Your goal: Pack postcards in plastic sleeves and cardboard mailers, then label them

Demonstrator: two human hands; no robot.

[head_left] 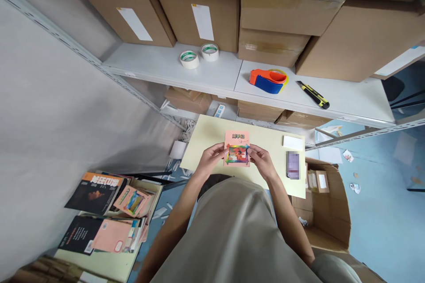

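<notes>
A small pink booklet (237, 152) with a rainbow-framed picture on its cover is held up between both hands, over the pale yellow table (265, 141). My left hand (211, 158) pinches its left edge, thumb on the cover and fingers behind. On the opposite edge, my right hand (262, 160) grips it in the same way. The booklet looks closed, with its cover facing me. To the right on the table lie a white box (292, 143) and a purple, blurred-out rectangular thing (292, 165).
A grey shelf (215, 70) crosses ahead, carrying tape rolls (189, 59), an orange-blue tape dispenser (268, 80), a box cutter (313, 94) and cardboard boxes (199, 9). Magazine and booklet stacks (96, 194) sit at left. An opened carton (332, 216) stands at right.
</notes>
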